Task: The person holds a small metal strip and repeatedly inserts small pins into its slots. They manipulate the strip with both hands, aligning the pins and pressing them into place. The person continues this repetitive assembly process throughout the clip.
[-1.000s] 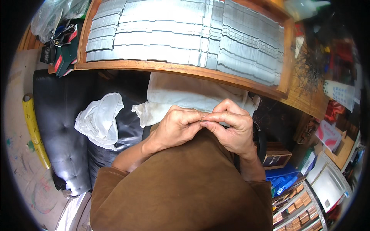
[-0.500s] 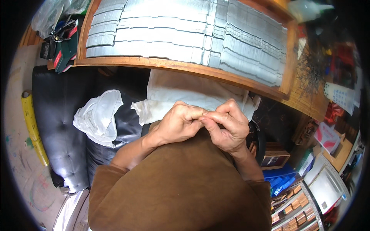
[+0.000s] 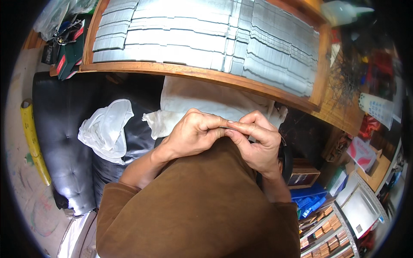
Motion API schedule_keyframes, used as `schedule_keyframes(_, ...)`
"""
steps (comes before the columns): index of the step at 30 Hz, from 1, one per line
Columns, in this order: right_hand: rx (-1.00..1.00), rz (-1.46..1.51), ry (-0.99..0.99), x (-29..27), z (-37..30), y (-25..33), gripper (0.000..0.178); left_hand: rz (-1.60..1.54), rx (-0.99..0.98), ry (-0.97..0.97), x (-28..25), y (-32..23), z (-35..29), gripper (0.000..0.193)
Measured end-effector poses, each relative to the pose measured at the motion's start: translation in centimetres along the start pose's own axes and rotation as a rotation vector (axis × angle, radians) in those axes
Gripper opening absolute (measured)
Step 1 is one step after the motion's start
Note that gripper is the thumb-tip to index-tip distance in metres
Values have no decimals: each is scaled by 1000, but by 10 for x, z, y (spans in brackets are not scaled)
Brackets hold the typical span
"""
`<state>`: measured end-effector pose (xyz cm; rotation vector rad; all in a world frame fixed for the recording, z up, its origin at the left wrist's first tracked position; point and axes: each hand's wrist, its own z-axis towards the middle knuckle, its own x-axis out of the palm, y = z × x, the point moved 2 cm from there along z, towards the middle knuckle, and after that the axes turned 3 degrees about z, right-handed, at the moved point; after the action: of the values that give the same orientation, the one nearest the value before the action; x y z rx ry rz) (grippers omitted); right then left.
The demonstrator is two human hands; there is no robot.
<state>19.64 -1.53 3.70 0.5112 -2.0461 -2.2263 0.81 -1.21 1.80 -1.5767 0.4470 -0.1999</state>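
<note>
My left hand [image 3: 191,136] and my right hand [image 3: 254,144] meet just above the middle of the view, knuckles up, fingertips pressed together. Between them I pinch a thin metal strip [image 3: 231,124] — only a short sliver of it shows, running from the left thumb and forefinger across to the right forefinger. The fingers of both hands are curled tight, nearly closed, with no gap beyond the strip's own thickness. What the rest of the strip looks like I cannot tell; my fingers hide it.

Below my hands, toward 6 o'clock, my brown garment [image 3: 198,206] fills the lower frame, the sleeves reaching to the forearms. Directly behind my hands, at 12 o'clock from them, a cream cloth [image 3: 202,96] hangs under the edge of a wooden tray [image 3: 180,71], and that tray holds rows of grey metal strips [image 3: 206,34] laid side by side.

At 9 o'clock from my left hand a crumpled white cloth [image 3: 107,129] lies on a black padded seat [image 3: 60,142]. Further out at 9 o'clock, a yellow roll [image 3: 33,142] lies on the floor. At 4 o'clock from my right hand sits a small dark wooden box [image 3: 303,176], with blue plastic bins [image 3: 312,200] just below it.
</note>
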Motion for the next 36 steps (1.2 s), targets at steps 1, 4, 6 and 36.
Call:
schedule_keyframes(1,-6,10,-16,2,1,0,23,9,-6,5,-1,0,0,17)
schedule_keyframes(4,30,68,-46,5,2,1,20,21,-14,12,-4,-3,-1,18)
schedule_keyframes(6,45,93,-51,6,2,1,19,8,-8,-1,-5,-7,-1,18)
schedule_keyframes(36,489,862,-327,38,32,-30,12,-523,-550,141,-29,3,38,19)
